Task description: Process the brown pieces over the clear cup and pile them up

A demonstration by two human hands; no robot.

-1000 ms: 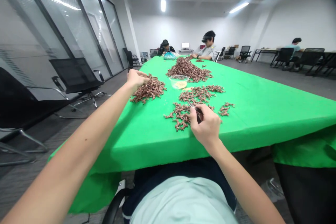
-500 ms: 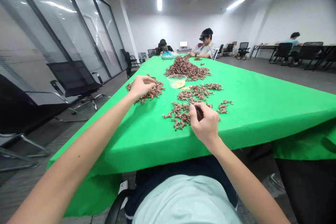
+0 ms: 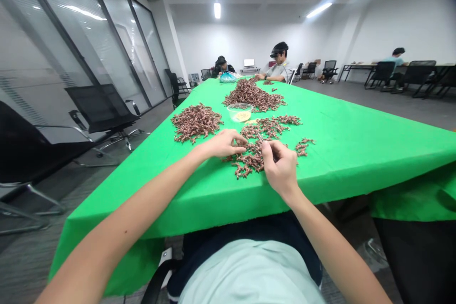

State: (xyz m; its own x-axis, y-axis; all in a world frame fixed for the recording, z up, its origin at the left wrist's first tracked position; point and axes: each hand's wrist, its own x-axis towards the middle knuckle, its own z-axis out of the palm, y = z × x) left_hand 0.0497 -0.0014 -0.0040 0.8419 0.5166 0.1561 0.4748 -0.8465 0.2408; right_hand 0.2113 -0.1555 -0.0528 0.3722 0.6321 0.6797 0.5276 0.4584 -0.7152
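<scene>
My right hand (image 3: 281,168) is shut on a slim pair of metal tweezers (image 3: 261,137), whose tips point up and away over a scattered pile of small brown twig-like pieces (image 3: 245,164). My left hand (image 3: 224,143) reaches in from the left, its curled fingertips at that pile's far-left part. Whether those fingers hold a piece is hidden. A larger heap of the same pieces (image 3: 195,122) lies to the left of my hands, and others (image 3: 253,95) (image 3: 265,128) lie ahead.
A clear plastic bowl (image 3: 239,112) holding yellow bits stands among the heaps on the green-covered table (image 3: 342,152). Two people work at the far end beside a blue bag (image 3: 228,78). A black office chair (image 3: 101,109) stands left, before a glass wall.
My left hand has moved right, from the left heap to the front pile. My right hand stays nearly in place with the tweezers. The view has shifted slightly.
</scene>
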